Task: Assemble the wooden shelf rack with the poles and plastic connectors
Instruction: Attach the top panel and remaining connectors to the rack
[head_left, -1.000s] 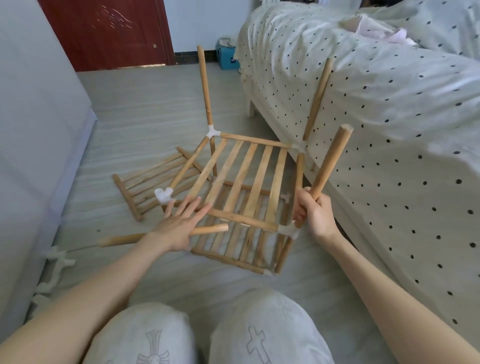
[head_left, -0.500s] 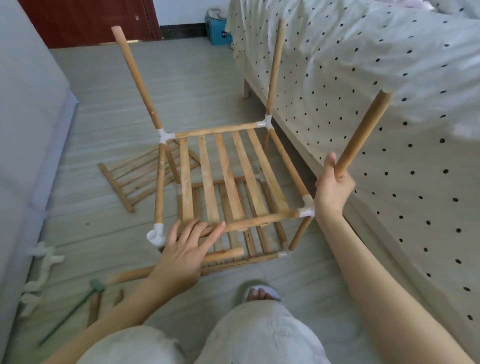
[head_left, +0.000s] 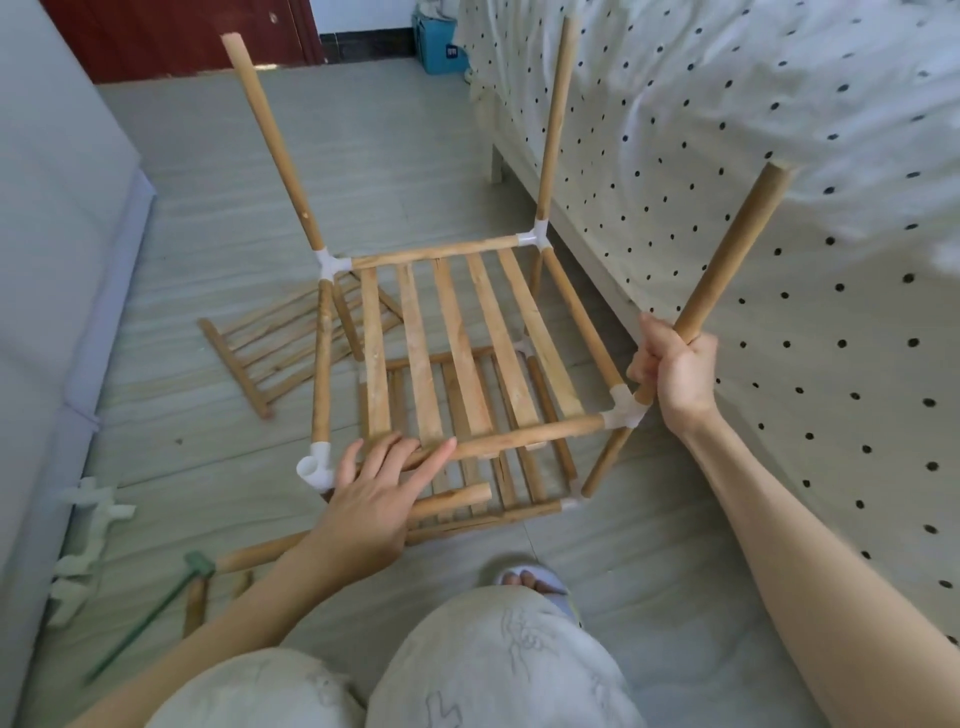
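Observation:
The half-built wooden rack stands on the floor with a slatted shelf (head_left: 462, 343) on top and a second shelf beneath. White plastic connectors (head_left: 626, 410) join its corners. My right hand (head_left: 670, 364) grips the near-right upright pole (head_left: 727, 254) just above its connector. My left hand (head_left: 379, 493) rests with straight fingers on the front rail (head_left: 524, 436), beside the near-left connector (head_left: 316, 465), whose upward socket has no pole in it. Two upright poles (head_left: 270, 140) rise from the far corners. A loose pole (head_left: 452, 501) lies under my left hand.
A spare slatted shelf (head_left: 270, 343) lies on the floor at the left. Loose white connectors (head_left: 93, 525) and a green tool (head_left: 156, 618) lie near the grey cabinet at the left. The bed (head_left: 727, 156) with a dotted sheet runs close along the right.
The rack has been turned and set squarer in front of me. My right hand keeps its grip on the near-right pole; my left hand stays on the front rail.

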